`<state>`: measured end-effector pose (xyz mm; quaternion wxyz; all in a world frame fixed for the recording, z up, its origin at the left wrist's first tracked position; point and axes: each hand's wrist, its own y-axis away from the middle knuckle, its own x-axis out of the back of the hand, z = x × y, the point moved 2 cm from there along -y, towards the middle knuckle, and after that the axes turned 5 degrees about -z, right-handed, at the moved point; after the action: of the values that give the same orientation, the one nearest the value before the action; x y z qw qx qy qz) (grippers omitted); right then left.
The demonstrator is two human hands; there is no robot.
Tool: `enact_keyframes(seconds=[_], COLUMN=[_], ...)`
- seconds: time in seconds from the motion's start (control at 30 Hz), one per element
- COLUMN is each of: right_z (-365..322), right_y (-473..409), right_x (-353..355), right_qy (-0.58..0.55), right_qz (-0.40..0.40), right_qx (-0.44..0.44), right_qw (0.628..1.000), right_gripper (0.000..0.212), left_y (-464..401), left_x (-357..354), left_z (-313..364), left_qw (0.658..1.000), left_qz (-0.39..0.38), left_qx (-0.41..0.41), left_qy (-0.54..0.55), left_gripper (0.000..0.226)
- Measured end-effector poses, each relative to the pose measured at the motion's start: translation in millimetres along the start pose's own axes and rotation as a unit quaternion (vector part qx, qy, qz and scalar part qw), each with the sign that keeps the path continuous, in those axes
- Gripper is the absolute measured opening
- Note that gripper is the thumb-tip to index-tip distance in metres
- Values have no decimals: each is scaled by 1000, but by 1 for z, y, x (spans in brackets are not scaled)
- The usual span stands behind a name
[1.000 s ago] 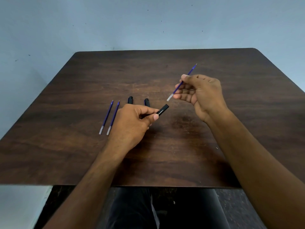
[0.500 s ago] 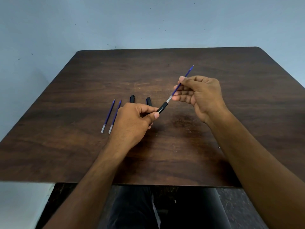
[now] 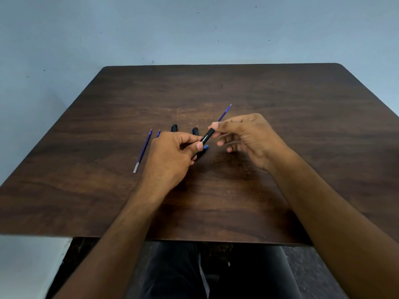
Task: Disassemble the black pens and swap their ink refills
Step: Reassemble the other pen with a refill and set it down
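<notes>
- A black barrel [image 3: 206, 137] is held above the middle of the table [image 3: 280, 190], tilted so its far end points up and to the right.
- A blue refill [image 3: 224, 112] sticks out of the barrel's far end; only its far part, with a fine tip, shows beyond the right hand.
- The left hand [image 3: 172, 156] grips the near end of the barrel, with thumb and forefinger closed round it; pale print shows on the barrel just beyond the thumbnail.
- The right hand [image 3: 248, 137] pinches the far end of the barrel, where the refill enters, between thumb and forefinger; its other fingers are curled loosely below, apart from the barrel.
- A small blue piece [image 3: 206, 147] shows just right of the left thumb, under the barrel; what it belongs to cannot be told.
- Two black pen parts lie on the table just beyond the left hand: one [image 3: 174, 127] further left, one [image 3: 195, 131] nearer the held barrel. Only their far ends show.
- A loose refill [image 3: 142, 151] lies on the table left of the left hand, with its tip far and its grey end near.
- A second loose refill [image 3: 158, 134] lies just right of it, mostly hidden by the left hand, so only its far tip is seen.
- The table is dark wood with rounded far corners, set against a pale blue wall [image 3: 194, 29].
- Dark trousers [image 3: 183, 272] show below the table's near edge.
</notes>
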<state>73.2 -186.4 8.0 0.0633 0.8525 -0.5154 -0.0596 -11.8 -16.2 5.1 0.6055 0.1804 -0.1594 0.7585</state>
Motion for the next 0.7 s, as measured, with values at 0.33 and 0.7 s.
enact_keyframes(seconds=[0.33, 0.7], right_z=[-13, -12], right_y=[1, 7], right_x=[13, -4], right_qy=[-83, -46], right_qz=[33, 31], right_qx=[87, 115], right_qw=[992, 992], right_gripper=[20, 12], left_y=[5, 11], left_x=[9, 26], left_z=[-2, 5], left_qw=[999, 991], left_qz=[-4, 65], left_qx=[-1, -35], left_qy=[-45, -107], left_gripper=[20, 21])
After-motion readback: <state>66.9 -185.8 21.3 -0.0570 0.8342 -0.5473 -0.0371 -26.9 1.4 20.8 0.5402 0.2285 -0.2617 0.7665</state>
